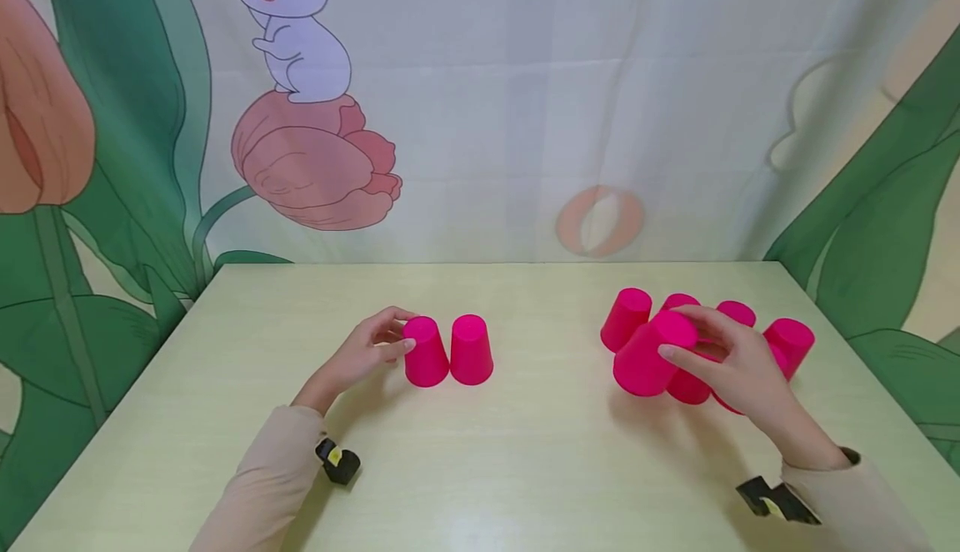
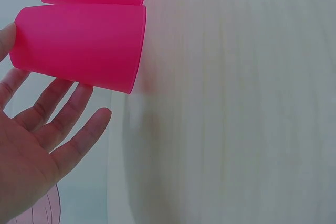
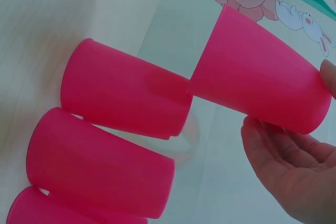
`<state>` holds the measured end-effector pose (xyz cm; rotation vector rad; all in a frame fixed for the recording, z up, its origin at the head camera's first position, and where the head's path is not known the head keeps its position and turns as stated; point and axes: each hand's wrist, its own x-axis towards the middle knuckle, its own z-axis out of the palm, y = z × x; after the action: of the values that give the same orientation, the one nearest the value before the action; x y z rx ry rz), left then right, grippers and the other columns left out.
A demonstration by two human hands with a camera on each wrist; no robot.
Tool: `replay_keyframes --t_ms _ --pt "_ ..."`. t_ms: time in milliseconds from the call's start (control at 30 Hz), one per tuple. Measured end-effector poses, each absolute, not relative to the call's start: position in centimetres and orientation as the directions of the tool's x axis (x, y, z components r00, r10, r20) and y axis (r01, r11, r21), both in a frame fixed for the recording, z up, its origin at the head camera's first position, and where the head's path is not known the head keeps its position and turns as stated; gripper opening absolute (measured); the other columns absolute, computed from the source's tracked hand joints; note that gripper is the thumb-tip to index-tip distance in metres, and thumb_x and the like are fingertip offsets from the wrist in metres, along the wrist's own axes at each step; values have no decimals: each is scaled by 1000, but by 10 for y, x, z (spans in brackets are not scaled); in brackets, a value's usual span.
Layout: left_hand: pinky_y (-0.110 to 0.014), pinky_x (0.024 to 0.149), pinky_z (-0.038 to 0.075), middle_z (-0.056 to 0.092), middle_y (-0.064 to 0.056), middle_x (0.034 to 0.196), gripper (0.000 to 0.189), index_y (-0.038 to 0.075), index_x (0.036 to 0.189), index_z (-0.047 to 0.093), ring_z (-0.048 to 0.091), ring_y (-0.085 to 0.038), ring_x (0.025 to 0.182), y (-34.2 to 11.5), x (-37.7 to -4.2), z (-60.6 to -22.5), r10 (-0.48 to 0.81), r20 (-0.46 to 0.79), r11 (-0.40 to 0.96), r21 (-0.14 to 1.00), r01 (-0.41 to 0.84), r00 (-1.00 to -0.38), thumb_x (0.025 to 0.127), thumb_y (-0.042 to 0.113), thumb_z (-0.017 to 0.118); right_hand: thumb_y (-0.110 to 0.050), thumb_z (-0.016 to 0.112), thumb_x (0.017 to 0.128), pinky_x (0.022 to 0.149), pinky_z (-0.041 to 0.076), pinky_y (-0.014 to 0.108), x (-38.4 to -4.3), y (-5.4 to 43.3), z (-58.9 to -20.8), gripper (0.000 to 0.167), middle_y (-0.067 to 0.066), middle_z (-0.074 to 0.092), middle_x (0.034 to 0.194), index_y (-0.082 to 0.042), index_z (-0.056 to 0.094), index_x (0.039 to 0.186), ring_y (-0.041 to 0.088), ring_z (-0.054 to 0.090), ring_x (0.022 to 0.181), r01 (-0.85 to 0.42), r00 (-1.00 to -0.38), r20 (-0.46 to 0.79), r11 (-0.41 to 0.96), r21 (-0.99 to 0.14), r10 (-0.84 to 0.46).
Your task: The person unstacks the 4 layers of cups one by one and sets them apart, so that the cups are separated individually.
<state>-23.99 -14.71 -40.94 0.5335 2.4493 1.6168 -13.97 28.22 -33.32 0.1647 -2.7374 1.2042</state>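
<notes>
At left centre, the left hand [image 1: 367,349] holds a bright pink cup [image 1: 427,356] by its upper part, thumb on the near side and fingers behind; the outer fingers are spread in the left wrist view. That cup stands upside down on the table, with a second inverted pink cup [image 1: 472,352] close on its right. Over on the right, the right hand [image 1: 738,368] grips another pink cup [image 3: 260,72] near its narrow closed end, thumb on one side and fingers on the other. This cup is raised and tilted, in front of a group of inverted pink cups [image 1: 627,318].
Several pink cups [image 3: 100,163] stand close together beneath and behind the right hand, partly hidden by it. The pale wooden table [image 1: 517,469] ends at a printed curtain [image 1: 480,118]. A black wrist camera [image 1: 339,462] sits on the left sleeve.
</notes>
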Motion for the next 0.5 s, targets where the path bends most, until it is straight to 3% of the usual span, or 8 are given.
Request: replay_keyframes --t_ms 100,233,367,500 --pt "-45 76 49 54 -15 107 33 8 118 51 52 -31 97 -147 -240 -409 375 63 355 912 206 -925 86 14 59 -31 66 83 70 52 37 -137 286 -333 64 20 49 121 -5 40 135 40 53 102 -159 -982 183 674 -721 -36" --pt "-46 76 49 53 -16 108 34 7 118 51 52 -31 97 -146 -240 -410 379 60 354 913 205 -924 87 14 59 -28 66 83 66 50 22 -133 292 -330 60 20 51 119 -3 42 133 38 55 99 -176 -977 211 681 -711 -32" --pt "-46 77 49 53 -16 109 34 7 119 51 51 -31 98 -147 -240 -411 376 55 355 913 198 -925 86 14 59 -27 66 84 66 48 16 -130 300 -325 56 16 53 114 -4 45 130 11 60 89 -181 -972 236 681 -709 -12" --pt "-46 76 49 54 -16 108 35 7 119 51 52 -31 97 -147 -240 -410 375 61 358 911 205 -925 86 14 59 -27 66 84 64 48 16 -127 309 -322 55 9 54 112 -6 46 131 -9 54 80 -178 -968 253 687 -705 8"
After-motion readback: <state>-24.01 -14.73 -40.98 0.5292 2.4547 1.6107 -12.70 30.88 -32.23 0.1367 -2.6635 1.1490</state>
